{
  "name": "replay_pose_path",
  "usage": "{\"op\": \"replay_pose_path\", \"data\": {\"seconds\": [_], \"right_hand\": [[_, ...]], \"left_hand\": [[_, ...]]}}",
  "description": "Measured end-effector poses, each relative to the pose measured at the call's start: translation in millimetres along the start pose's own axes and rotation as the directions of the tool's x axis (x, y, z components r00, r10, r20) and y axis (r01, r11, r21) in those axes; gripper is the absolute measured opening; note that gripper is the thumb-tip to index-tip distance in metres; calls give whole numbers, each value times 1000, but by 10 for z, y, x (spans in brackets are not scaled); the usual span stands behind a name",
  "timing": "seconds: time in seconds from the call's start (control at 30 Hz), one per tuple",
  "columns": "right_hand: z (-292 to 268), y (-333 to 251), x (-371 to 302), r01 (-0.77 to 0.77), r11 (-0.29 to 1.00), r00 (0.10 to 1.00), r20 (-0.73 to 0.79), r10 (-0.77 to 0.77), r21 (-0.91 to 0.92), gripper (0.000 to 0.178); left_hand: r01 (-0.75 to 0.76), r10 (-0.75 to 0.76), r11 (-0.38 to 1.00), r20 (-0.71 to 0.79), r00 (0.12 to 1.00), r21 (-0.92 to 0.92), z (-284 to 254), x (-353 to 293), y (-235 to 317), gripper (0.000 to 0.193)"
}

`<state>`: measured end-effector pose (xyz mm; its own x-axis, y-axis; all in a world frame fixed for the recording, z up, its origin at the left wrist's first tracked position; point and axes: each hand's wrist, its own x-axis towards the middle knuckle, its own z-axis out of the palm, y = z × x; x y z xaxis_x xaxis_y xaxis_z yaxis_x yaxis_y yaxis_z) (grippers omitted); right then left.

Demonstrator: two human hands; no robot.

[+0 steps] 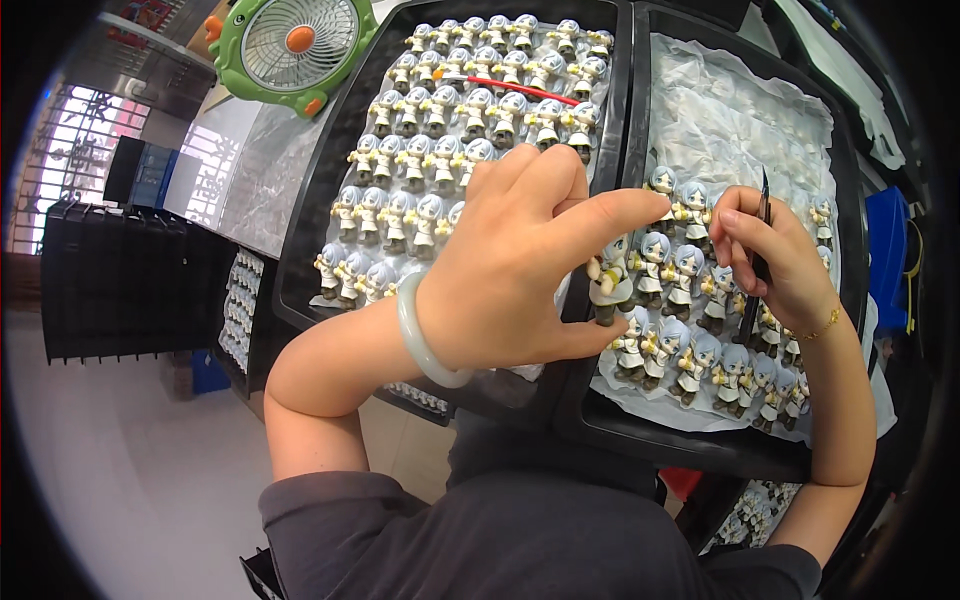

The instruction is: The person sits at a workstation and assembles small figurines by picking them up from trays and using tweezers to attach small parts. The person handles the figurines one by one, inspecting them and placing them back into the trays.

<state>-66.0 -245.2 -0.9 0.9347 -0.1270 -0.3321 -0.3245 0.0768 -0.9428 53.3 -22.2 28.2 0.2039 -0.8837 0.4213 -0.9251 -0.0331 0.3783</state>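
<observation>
My left hand [520,240], with a pale bangle at the wrist, holds a small figurine [610,285] between thumb and forefinger. The figurine has pale hair, a white outfit and dark boots; part of it is hidden by my fingers. In my right hand [785,250], curled fingers grip a slim black pointed tool [765,205], perhaps tweezers; its kind is not clear. Both hands are above the right-hand black tray [700,448], where rows of similar figurines [685,275] lie on white padding.
A second black tray [300,265] on the left holds many more figurines, with a red-handled brush [520,90] lying across them. A green fan [300,45] stands at the far left. Stacked black trays [130,280] are beyond my left arm, and a blue bin [888,255] is at the right.
</observation>
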Motion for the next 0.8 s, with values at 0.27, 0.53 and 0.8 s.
{"op": "replay_pose_path", "data": {"seconds": [0.27, 0.53, 0.8], "right_hand": [[20, 4, 4, -13, 999, 1000, 13, 14, -38, 23], [40, 9, -16, -1, 999, 1000, 21, 2, -52, 23], [55, 5, -23, -19, 996, 1000, -6, 19, -83, 23]], "left_hand": [[22, -23, 998, 17, 1000, 51, 6, -24, 21, 72], [15, -14, 997, -10, 1000, 72, 37, -37, 18, 71], [28, -24, 991, -33, 999, 131, 56, -47, 21, 68]]}}
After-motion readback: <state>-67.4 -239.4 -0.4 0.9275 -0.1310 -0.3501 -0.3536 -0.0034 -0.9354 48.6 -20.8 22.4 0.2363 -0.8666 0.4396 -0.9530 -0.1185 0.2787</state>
